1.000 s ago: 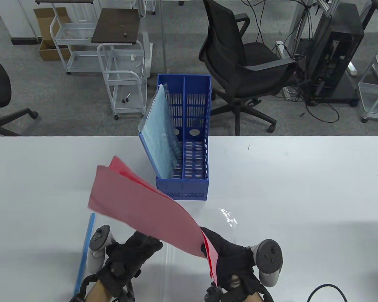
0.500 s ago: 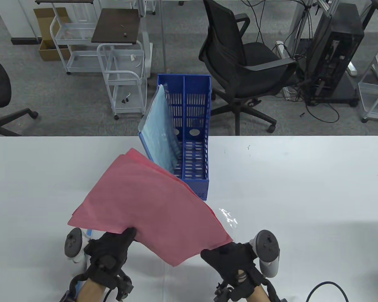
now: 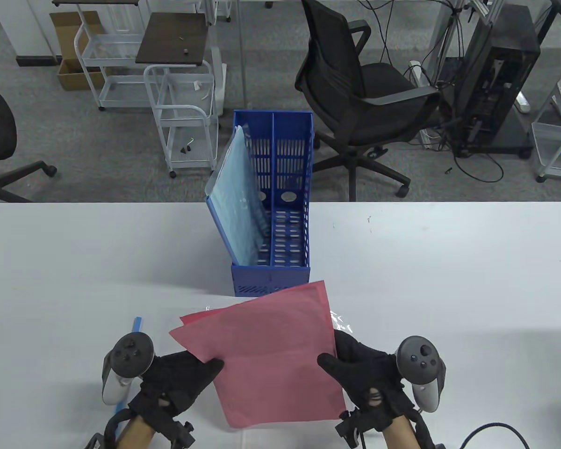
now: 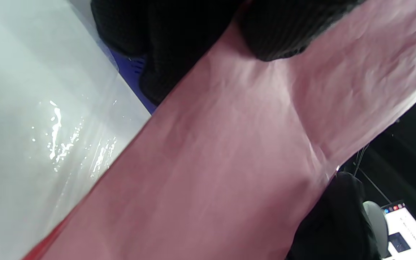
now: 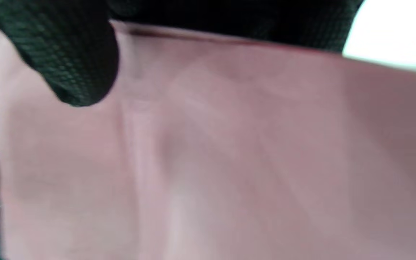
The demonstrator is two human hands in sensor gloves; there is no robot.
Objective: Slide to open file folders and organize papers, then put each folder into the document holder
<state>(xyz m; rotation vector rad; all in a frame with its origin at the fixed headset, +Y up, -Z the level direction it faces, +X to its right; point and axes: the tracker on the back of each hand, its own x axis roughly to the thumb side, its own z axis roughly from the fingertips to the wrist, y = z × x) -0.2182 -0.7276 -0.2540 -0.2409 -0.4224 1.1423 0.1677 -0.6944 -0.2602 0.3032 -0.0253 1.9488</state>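
1. Near the table's [image 3: 449, 280] front edge, both hands hold the red folder [image 3: 271, 355] w/ papers.
2. Left hand [image 3: 177, 379] pinches its left edge, right hand [image 3: 364, 369] its right.
3. Blue document holder [image 3: 271, 276] sits just behind; light blue folder [image 3: 236, 196] in its left slot.

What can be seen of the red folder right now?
The red folder is a thin, translucent plastic sheet with pale paper showing through. A second layer fans out at its far left corner. It is held between the left hand and right hand, thumbs on top, near the front of the blue document holder.
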